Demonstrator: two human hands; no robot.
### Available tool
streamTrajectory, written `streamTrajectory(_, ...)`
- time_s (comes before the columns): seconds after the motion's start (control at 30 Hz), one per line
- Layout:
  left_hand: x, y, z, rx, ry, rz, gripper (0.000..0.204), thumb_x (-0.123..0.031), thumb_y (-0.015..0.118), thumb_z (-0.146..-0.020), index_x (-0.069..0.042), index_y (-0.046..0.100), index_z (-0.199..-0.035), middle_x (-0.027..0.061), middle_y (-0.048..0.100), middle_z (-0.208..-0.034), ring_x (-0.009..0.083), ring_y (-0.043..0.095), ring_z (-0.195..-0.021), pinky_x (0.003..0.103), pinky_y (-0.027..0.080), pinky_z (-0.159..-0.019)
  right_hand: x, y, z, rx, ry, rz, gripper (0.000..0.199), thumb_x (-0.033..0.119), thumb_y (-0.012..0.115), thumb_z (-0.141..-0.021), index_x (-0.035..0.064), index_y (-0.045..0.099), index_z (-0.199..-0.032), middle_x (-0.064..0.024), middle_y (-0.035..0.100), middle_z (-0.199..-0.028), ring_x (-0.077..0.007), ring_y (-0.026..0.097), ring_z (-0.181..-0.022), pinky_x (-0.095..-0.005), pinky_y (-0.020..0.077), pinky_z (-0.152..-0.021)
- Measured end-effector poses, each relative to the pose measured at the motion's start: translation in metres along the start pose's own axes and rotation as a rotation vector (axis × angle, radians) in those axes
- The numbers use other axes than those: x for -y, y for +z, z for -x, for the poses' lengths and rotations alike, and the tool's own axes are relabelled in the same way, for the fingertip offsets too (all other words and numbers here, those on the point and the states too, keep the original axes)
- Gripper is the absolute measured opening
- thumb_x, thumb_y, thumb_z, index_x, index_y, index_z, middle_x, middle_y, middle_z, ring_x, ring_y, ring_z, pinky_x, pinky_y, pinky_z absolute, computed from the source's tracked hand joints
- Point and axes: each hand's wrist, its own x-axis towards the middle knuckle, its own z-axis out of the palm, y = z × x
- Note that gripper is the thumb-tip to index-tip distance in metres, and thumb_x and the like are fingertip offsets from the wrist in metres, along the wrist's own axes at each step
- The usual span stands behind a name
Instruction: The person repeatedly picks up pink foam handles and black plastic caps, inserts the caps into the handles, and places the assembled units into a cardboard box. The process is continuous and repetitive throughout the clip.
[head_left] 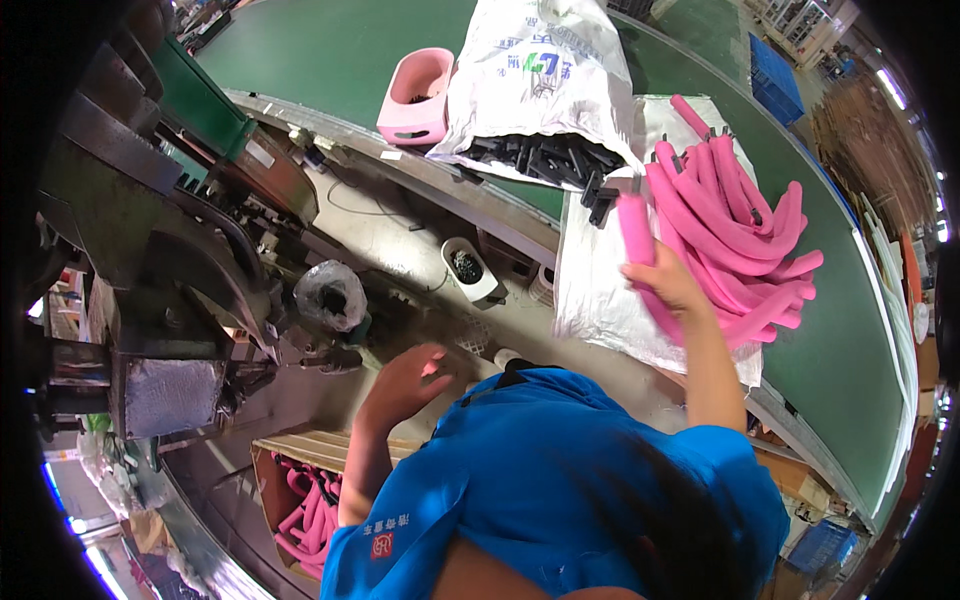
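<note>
The person in the blue shirt [560,470] has both arms out over a crowded bench. The right hand [668,282] is wrapped around a pink foam tube [636,228], fingers closed on its lower part, and the tube stands nearly upright with a black end piece [600,205] showing at its top. It is held just beside the pile of curved pink tubes [735,240] that lies on a white sheet [600,290] spread across the green table [840,340]. The left hand [410,378] hangs lower, over the grey work surface near the machine [170,290], fingers loosely spread and gripping nothing. Near that hand sits a clear plastic bag [330,295], and a small white cup of dark bits [468,270] stands between the 2 hands. Further back, a white sack [540,70] spills black plastic parts [540,155], with a pink bin [420,95] just beside it. Below the left arm, a cardboard box [300,505] holds more pink tubes.
</note>
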Motion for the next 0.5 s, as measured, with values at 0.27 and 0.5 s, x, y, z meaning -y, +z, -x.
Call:
streamTrajectory(0.27,-0.027,0.024,-0.035,-0.151,0.334,0.732,0.040,-0.003,0.074,-0.068,-0.001,0.057,-0.104,0.0049,0.064,-0.092,0.0122,0.060,-0.080,0.027,0.049,-0.072,0.064,0.155,0.013,0.796,-0.661,-0.059,0.058,0.022,0.068,-0.084,0.0010,0.038,-0.128,-0.0109,0.049,-0.124,-0.0209,0.042,-0.123,-0.0380,0.0316,-0.103)
streamTrajectory(0.5,-0.020,-0.008,0.048,-0.360,0.172,0.455,0.049,-0.011,0.078,-0.061,0.002,0.057,-0.104,0.0075,0.064,-0.085,0.0146,0.061,-0.076,0.029,0.048,-0.072,-0.043,0.011,-0.175,-0.308,-0.387,1.250,0.038,0.007,0.062,-0.073,-0.0029,0.050,-0.108,-0.0263,0.055,-0.094,-0.0416,0.053,-0.096,-0.0471,0.0438,-0.082)
